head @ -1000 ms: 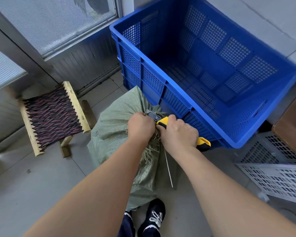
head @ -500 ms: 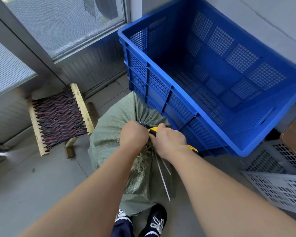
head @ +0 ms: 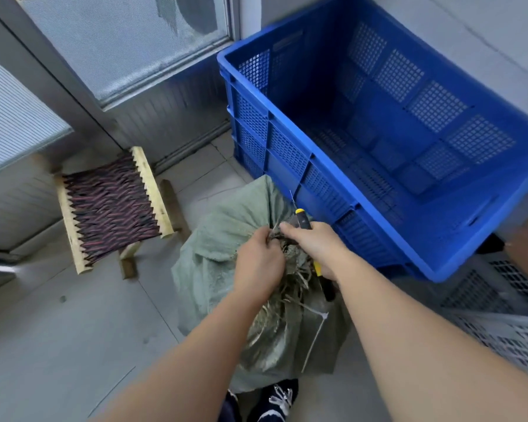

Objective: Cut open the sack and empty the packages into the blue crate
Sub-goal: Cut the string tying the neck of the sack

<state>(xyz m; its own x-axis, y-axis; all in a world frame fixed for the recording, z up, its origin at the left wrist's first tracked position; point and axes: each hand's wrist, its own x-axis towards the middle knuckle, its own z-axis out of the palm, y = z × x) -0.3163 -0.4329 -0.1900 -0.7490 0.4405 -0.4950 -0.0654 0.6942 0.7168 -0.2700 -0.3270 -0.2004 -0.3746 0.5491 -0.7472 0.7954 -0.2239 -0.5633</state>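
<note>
My left hand [head: 258, 260] bunches the tied neck of the sack [head: 214, 239]; right hand [head: 314, 248], just beside it, grips the knife [head: 302, 219] — long axis running away from me toward the blue crate [head: 317, 166] just behind.

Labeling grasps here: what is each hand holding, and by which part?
Left hand grips the green sack at its bunched, tied neck. Right hand grips the yellow utility knife around its mid-body, both ends sticking out.
</note>
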